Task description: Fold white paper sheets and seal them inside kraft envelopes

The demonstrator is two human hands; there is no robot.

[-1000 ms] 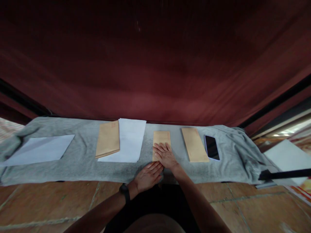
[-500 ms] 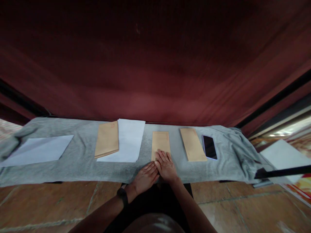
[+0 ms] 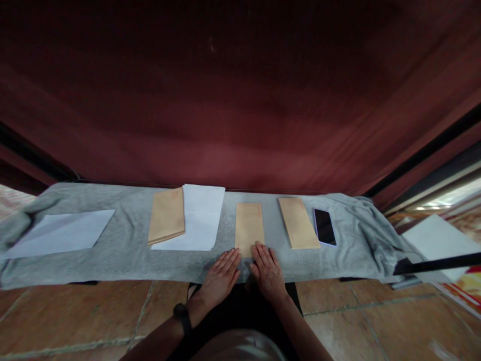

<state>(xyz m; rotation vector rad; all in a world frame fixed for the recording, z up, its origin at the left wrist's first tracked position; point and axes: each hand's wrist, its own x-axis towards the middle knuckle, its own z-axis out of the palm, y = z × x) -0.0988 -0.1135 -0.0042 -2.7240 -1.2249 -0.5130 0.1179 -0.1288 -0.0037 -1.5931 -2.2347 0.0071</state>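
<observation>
A brown paper envelope (image 3: pixel 249 225) lies flat on the grey cloth, upright before me, with small red print near its top right corner. My left hand (image 3: pixel 222 273) rests flat at its lower left corner, fingertips touching the edge, fingers stretched out. At the lower right corner lies my right hand (image 3: pixel 268 271), palm down with the fingers out and the tips on the paper. A second brown envelope (image 3: pixel 299 223) lies tilted to the right. On the left, a stack of brown envelopes (image 3: pixel 166 215) partly covers a pile of white paper (image 3: pixel 203 216).
A grey cloth (image 3: pixel 128 260) covers the narrow table. White paper (image 3: pixel 60 231) lies at the far left. To the right is a phone (image 3: pixel 324 227) with a dark screen. A dark red panel (image 3: pixel 225 125) rises behind the table. Tiled floor (image 3: pixel 93 311) shows below.
My right hand has slid down and right off the envelope's middle to its lower corner. My left hand has moved slightly left, and the hands are now apart. The envelope stays in place.
</observation>
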